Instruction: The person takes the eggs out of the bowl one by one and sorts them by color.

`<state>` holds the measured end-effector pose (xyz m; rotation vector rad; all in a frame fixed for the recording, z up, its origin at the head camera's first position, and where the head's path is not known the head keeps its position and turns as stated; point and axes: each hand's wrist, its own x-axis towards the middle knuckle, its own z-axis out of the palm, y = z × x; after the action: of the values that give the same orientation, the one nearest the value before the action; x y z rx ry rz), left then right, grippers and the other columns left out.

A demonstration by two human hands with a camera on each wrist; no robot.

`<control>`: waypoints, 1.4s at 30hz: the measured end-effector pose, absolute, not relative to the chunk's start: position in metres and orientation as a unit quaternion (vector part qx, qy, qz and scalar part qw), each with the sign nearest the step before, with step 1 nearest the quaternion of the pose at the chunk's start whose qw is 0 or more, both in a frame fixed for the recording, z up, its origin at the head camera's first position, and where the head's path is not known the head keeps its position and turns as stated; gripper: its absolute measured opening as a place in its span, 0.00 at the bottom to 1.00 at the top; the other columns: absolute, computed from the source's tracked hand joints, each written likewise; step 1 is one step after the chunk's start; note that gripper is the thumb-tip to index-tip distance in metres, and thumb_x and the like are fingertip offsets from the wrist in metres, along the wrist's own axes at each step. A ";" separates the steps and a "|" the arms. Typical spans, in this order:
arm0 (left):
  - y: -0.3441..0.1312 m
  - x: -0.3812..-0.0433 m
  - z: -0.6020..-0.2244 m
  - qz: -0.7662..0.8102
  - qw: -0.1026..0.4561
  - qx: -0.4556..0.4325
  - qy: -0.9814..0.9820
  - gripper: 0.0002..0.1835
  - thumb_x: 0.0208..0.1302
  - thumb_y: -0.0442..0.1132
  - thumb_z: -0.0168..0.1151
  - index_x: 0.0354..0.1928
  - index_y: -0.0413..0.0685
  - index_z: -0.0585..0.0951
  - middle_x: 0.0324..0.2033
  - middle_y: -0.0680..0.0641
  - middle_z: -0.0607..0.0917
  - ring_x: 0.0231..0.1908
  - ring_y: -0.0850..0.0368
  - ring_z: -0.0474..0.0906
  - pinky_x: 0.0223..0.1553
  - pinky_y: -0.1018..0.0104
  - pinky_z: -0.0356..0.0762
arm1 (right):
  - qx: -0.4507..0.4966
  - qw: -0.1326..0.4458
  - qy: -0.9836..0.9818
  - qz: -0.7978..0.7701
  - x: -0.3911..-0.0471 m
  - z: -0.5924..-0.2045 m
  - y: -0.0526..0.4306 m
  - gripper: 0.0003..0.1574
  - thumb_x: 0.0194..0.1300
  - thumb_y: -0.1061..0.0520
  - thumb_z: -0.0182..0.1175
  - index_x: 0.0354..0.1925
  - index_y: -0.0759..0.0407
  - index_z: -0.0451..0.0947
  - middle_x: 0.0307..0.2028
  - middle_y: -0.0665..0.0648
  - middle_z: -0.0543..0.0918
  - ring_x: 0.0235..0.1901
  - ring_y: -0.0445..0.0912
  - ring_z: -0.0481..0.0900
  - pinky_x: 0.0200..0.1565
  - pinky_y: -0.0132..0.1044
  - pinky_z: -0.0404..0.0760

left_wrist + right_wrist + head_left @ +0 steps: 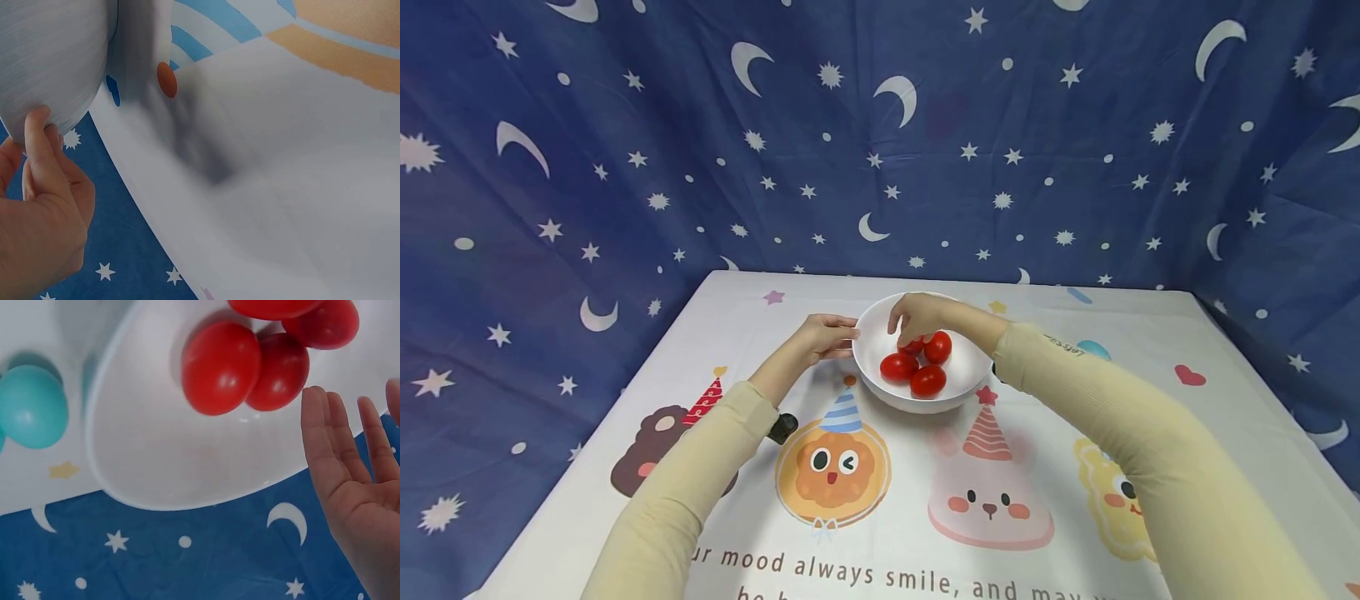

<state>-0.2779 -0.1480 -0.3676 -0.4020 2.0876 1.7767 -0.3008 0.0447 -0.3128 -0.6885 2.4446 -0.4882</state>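
Observation:
A white bowl [871, 346] stands on the table with several glossy red tomatoes [928, 381] inside. My left hand [823, 337] grips the bowl's left edge; in the left wrist view its fingers lie against the outer wall [53, 62] and the thumb is partly hidden. Over the bowl hangs my right hand [919, 315], fingers pointing down beside the tomatoes. From the right wrist view, that hand [359, 481] has loosely extended fingers, a bare palm and nothing held. One tomato [222, 369] lies near the fingertips there, apart from them.
A white cloth [820, 287] printed with cartoon faces, stars and lettering covers the table. Behind it hangs a dark blue curtain [820, 167] with moons and stars. A turquoise rounded shape [34, 406] appears beyond the bowl; whether it is printed I cannot tell.

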 end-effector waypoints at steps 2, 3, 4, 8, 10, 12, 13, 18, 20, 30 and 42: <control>-0.148 -0.278 -0.367 0.630 0.184 -0.145 0.740 0.23 0.62 0.32 0.61 0.60 0.42 0.74 0.48 0.43 0.80 0.26 0.66 0.80 0.26 0.76 0.85 | -0.258 0.277 0.909 -0.176 -0.300 -0.315 0.041 0.22 0.59 0.61 0.63 0.53 0.61 0.77 0.46 0.62 0.81 0.42 0.53 0.80 0.49 0.40 0.86; -0.147 -0.278 -0.368 0.630 0.184 -0.145 0.741 0.23 0.62 0.32 0.61 0.60 0.42 0.74 0.49 0.43 0.80 0.26 0.66 0.80 0.27 0.76 0.85 | -0.259 0.278 0.909 -0.172 -0.300 -0.315 0.040 0.21 0.59 0.61 0.64 0.53 0.61 0.78 0.45 0.61 0.81 0.42 0.53 0.80 0.49 0.40 0.86; -0.147 -0.278 -0.367 0.630 0.184 -0.146 0.740 0.23 0.62 0.32 0.61 0.60 0.42 0.74 0.49 0.43 0.80 0.26 0.66 0.80 0.27 0.76 0.85 | -0.258 0.280 0.909 -0.170 -0.300 -0.317 0.039 0.21 0.59 0.60 0.64 0.52 0.60 0.78 0.45 0.61 0.81 0.42 0.53 0.80 0.49 0.40 0.86; -0.147 -0.279 -0.367 0.627 0.188 -0.144 0.742 0.23 0.63 0.33 0.61 0.60 0.42 0.74 0.52 0.41 0.79 0.27 0.66 0.80 0.28 0.76 0.85 | -0.255 0.293 0.908 -0.155 -0.299 -0.322 0.037 0.20 0.60 0.60 0.63 0.51 0.59 0.78 0.45 0.60 0.82 0.41 0.53 0.81 0.48 0.40 0.86; -0.146 -0.279 -0.367 0.627 0.188 -0.144 0.743 0.22 0.63 0.33 0.61 0.60 0.42 0.74 0.52 0.41 0.79 0.27 0.66 0.80 0.28 0.76 0.85 | -0.252 0.300 0.907 -0.152 -0.300 -0.325 0.037 0.19 0.60 0.61 0.63 0.51 0.59 0.78 0.45 0.60 0.82 0.40 0.52 0.82 0.48 0.40 0.86; -0.147 -0.279 -0.367 0.628 0.188 -0.145 0.741 0.22 0.63 0.33 0.61 0.60 0.42 0.75 0.50 0.42 0.80 0.27 0.66 0.80 0.27 0.76 0.85 | -0.249 0.306 0.906 -0.151 -0.299 -0.329 0.037 0.19 0.59 0.61 0.63 0.51 0.59 0.78 0.45 0.60 0.82 0.39 0.51 0.83 0.47 0.40 0.86; -0.147 -0.279 -0.367 0.628 0.188 -0.145 0.741 0.22 0.63 0.33 0.61 0.60 0.42 0.75 0.48 0.43 0.80 0.26 0.66 0.80 0.27 0.76 0.85 | -0.247 0.310 0.905 -0.153 -0.299 -0.330 0.037 0.19 0.59 0.61 0.63 0.51 0.59 0.78 0.45 0.60 0.82 0.37 0.51 0.82 0.47 0.40 0.86; -0.146 -0.279 -0.368 0.637 0.185 -0.137 0.736 0.23 0.62 0.31 0.60 0.60 0.40 0.74 0.40 0.47 0.81 0.24 0.66 0.80 0.25 0.77 0.84 | -0.243 0.328 0.898 -0.168 -0.297 -0.337 0.038 0.20 0.60 0.63 0.62 0.52 0.61 0.76 0.46 0.62 0.79 0.30 0.50 0.79 0.47 0.41 0.86; -0.146 -0.280 -0.368 0.639 0.183 -0.134 0.735 0.23 0.62 0.30 0.60 0.60 0.40 0.74 0.39 0.48 0.81 0.24 0.67 0.80 0.25 0.77 0.84 | -0.248 0.324 0.897 -0.169 -0.295 -0.338 0.039 0.21 0.60 0.63 0.62 0.52 0.61 0.76 0.46 0.62 0.79 0.28 0.49 0.78 0.45 0.39 0.87; -0.143 -0.281 -0.366 0.633 0.192 -0.133 0.738 0.23 0.62 0.32 0.61 0.60 0.41 0.74 0.41 0.47 0.81 0.24 0.67 0.80 0.28 0.76 0.85 | -0.272 0.270 0.914 -0.134 -0.288 -0.347 0.041 0.18 0.55 0.60 0.67 0.45 0.59 0.77 0.41 0.61 0.81 0.26 0.46 0.75 0.34 0.32 0.85; -0.147 -0.279 -0.368 0.630 0.192 -0.139 0.740 0.23 0.62 0.31 0.61 0.60 0.41 0.74 0.37 0.48 0.81 0.22 0.67 0.80 0.26 0.76 0.85 | -0.279 0.237 0.914 -0.174 -0.288 -0.339 0.047 0.20 0.59 0.58 0.64 0.50 0.60 0.74 0.46 0.64 0.80 0.29 0.50 0.82 0.36 0.35 0.87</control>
<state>-0.2788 -0.1465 -0.3677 -0.3895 2.0766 1.7695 -0.2883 0.0470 -0.3393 -0.7646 2.5058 -0.4761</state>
